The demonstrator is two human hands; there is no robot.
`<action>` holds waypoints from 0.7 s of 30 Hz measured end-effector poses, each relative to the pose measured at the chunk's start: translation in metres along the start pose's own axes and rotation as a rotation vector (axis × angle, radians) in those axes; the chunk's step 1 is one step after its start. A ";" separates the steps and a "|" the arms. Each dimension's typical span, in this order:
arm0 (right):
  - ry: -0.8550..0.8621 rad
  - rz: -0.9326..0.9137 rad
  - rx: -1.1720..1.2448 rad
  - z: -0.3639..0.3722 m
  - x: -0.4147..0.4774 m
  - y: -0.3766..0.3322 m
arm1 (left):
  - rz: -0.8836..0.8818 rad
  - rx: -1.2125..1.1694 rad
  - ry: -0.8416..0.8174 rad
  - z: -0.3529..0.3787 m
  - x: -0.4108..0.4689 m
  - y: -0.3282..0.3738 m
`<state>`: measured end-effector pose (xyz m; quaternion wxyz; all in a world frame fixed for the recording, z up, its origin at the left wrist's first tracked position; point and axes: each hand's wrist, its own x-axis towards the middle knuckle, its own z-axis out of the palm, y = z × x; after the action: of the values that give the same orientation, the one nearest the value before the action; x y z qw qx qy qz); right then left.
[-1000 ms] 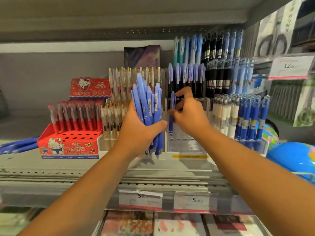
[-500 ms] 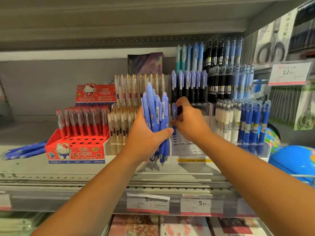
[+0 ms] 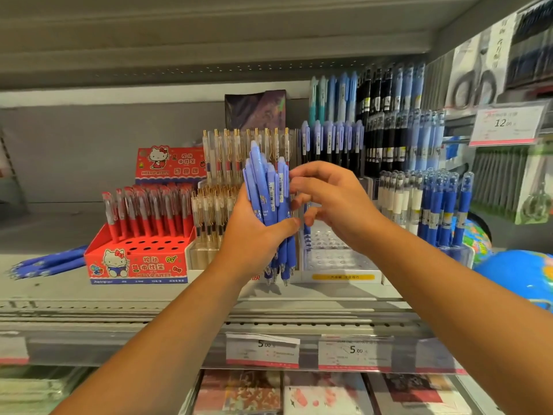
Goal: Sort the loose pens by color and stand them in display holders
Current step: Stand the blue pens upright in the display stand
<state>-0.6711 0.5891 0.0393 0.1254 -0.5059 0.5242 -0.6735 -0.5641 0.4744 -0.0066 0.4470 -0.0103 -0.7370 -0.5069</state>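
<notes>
Left grip [image 3: 251,235] is wrapped tight around a bundle of periwinkle-blue plastic click pens [image 3: 270,193], held upright with the tips down, over the middle of the grey metal shelf [image 3: 179,295]. About six pens can be counted, but they overlap too much for a sure number. Right grip [image 3: 335,202] is narrow, with the fingers curled. Its fingertips [image 3: 292,176] touch the right-hand pen of the bundle, though I cannot tell whether they pinch it.

Two white price labels reading 5.00 [image 3: 262,350] hang on the shelf's front edge. Behind the hands, near the shelf's middle, sits one clear perforated plastic display holder [image 3: 338,259]. One blue pen [image 3: 305,232] stands at its left side, just beside the bundle. Towards the left end is one red cardboard cartoon-cat holder [image 3: 137,265], its back rows full of red pens too crowded to count. Near the left edge lie three or four loose blue pens [image 3: 48,265], which are blurred.
</notes>
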 end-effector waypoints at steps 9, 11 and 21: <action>-0.159 0.096 0.081 -0.009 -0.006 -0.001 | -0.033 -0.027 -0.029 -0.001 -0.003 0.002; -0.185 0.134 0.091 -0.010 -0.007 0.000 | -0.039 -0.039 -0.050 -0.001 -0.003 0.002; -0.151 0.128 0.130 -0.013 -0.006 0.003 | -0.066 -0.086 -0.056 0.001 -0.004 0.005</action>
<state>-0.6800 0.6002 0.0343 0.2397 -0.5114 0.4995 -0.6569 -0.5599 0.4793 -0.0050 0.4084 -0.0195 -0.7268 -0.5519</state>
